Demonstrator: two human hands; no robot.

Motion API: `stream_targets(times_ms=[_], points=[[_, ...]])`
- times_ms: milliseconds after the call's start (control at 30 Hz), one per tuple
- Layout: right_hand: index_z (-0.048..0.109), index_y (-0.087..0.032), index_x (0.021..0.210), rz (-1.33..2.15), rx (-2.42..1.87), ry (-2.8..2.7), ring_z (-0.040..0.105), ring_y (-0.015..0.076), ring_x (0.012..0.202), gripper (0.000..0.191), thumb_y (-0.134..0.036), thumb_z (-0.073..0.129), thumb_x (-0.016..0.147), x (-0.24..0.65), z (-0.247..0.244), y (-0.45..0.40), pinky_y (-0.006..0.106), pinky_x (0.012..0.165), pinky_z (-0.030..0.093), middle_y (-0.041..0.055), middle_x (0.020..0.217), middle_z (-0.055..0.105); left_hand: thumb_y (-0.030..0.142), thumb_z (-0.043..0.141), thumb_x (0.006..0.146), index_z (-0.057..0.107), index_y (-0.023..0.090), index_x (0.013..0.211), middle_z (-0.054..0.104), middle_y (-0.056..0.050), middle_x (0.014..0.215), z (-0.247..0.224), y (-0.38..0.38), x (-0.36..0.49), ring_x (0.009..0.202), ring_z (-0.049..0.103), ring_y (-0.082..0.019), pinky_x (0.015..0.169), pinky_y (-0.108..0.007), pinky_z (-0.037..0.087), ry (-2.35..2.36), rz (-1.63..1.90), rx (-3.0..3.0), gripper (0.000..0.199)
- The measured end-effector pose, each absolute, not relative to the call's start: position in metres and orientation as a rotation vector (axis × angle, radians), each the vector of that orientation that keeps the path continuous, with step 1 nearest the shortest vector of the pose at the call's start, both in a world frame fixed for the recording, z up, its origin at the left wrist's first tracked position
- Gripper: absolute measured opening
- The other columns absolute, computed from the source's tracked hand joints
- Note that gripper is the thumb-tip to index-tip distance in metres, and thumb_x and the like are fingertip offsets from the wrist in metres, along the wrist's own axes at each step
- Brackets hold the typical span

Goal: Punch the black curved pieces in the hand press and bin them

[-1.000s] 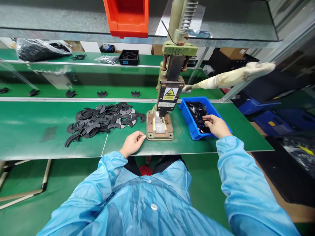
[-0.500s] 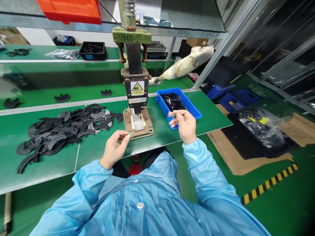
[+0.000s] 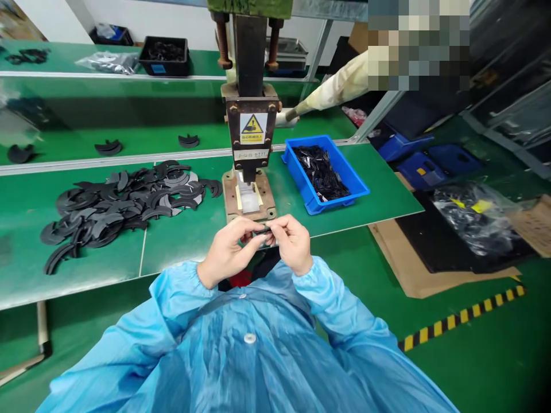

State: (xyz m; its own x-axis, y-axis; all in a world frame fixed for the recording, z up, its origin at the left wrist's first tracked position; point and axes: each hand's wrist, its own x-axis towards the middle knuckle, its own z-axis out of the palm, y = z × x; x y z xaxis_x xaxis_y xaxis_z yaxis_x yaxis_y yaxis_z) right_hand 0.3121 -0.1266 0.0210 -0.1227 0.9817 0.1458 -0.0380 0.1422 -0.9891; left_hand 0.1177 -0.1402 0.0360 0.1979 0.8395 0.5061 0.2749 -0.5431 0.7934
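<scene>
Both hands' fingers [image 3: 275, 231] around small black part [image 3: 266, 229]

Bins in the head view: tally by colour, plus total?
Blue bin on the bench: 1
Blue bins on the floor: 2
Black bin on the far shelf: 1
Total: 4

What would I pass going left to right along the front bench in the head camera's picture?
Pile of black curved parts → press base plate → blue bin of small black pieces. In front of the press, the left hand and right hand meet on a small dark piece.
</scene>
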Motion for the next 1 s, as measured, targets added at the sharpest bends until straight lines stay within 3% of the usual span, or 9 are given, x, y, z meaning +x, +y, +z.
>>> stream_targets(times_ms=[333, 433, 600, 667, 733, 867, 1000], points=[[0.073, -0.026, 0.105, 1.220, -1.027, -1.419, 0.071, 0.0154, 0.062, 0.039, -0.064, 0.066, 0.099, 0.305, 0.011, -0.129, 0.033, 0.062, 0.065, -0.0006, 0.074, 0.076, 0.031, 0.077, 0.099, 0.079, 0.027, 0.109, 0.078, -0.007, 0.100, 0.031, -0.142, 0.107, 0.092, 0.072, -0.022, 0.081, -0.037, 0.060, 1.011, 1.342, 2.004, 0.010], [0.071, -0.026, 0.112, 1.193, -1.043, -1.469, 0.074, 0.0144, 0.071, 0.036, -0.059, 0.070, 0.098, 0.315, 0.018, -0.111, 0.032, 0.068, 0.065, 0.0002, 0.083, 0.078, 0.031, 0.075, 0.100, 0.079, 0.026, 0.103, 0.078, -0.007, 0.100, 0.023, -0.121, 0.094, 0.089, 0.071, -0.021, 0.081, -0.035, 0.058, 1.126, 1.343, 1.996, 0.007], [0.062, -0.027, 0.129, 0.588, -0.869, -1.510, 0.074, 0.0172, 0.114, 0.051, -0.067, 0.067, 0.097, 0.346, 0.099, -0.045, 0.039, 0.103, 0.065, 0.0047, 0.125, 0.071, 0.035, 0.069, 0.101, 0.081, 0.022, 0.109, 0.078, -0.008, 0.104, 0.001, -0.049, 0.063, 0.086, 0.069, -0.021, 0.087, -0.034, 0.056, 1.525, 1.286, 1.944, 0.019], [0.055, -0.028, 0.135, 0.419, -0.686, -1.546, 0.071, 0.0182, 0.126, 0.067, -0.080, 0.061, 0.094, 0.353, 0.150, -0.024, 0.041, 0.112, 0.062, 0.0036, 0.133, 0.065, 0.032, 0.067, 0.102, 0.082, 0.022, 0.110, 0.078, -0.009, 0.108, -0.005, -0.025, 0.057, 0.097, 0.071, -0.025, 0.095, -0.035, 0.055, 1.553, 1.177, 2.025, 0.020], [0.053, -0.027, 0.137, 0.387, -0.510, -1.595, 0.068, 0.0174, 0.130, 0.071, -0.082, 0.060, 0.093, 0.354, 0.194, -0.011, 0.040, 0.118, 0.059, 0.0025, 0.130, 0.065, 0.026, 0.065, 0.100, 0.083, 0.022, 0.110, 0.078, -0.010, 0.113, -0.007, -0.011, 0.058, 0.109, 0.071, -0.028, 0.102, -0.036, 0.053, 1.506, 1.076, 2.121, 0.021], [0.060, -0.024, 0.112, 0.387, -0.489, -1.706, 0.068, 0.0089, 0.095, 0.053, -0.074, 0.061, 0.097, 0.342, 0.229, -0.007, 0.033, 0.101, 0.064, -0.0023, 0.103, 0.060, 0.021, 0.065, 0.098, 0.084, 0.026, 0.114, 0.077, -0.010, 0.125, -0.005, -0.003, 0.065, 0.121, 0.071, -0.030, 0.109, -0.037, 0.052, 1.400, 0.967, 2.207, 0.025], [0.052, -0.025, 0.082, 0.333, -0.476, -1.642, 0.062, 0.0081, 0.075, 0.048, -0.067, 0.064, 0.099, 0.333, 0.197, -0.020, 0.036, 0.088, 0.065, -0.0053, 0.077, 0.050, 0.025, 0.059, 0.103, 0.083, 0.026, 0.121, 0.076, -0.009, 0.129, -0.002, -0.003, 0.065, 0.123, 0.071, -0.029, 0.109, -0.038, 0.054, 1.416, 0.870, 2.315, 0.030]])
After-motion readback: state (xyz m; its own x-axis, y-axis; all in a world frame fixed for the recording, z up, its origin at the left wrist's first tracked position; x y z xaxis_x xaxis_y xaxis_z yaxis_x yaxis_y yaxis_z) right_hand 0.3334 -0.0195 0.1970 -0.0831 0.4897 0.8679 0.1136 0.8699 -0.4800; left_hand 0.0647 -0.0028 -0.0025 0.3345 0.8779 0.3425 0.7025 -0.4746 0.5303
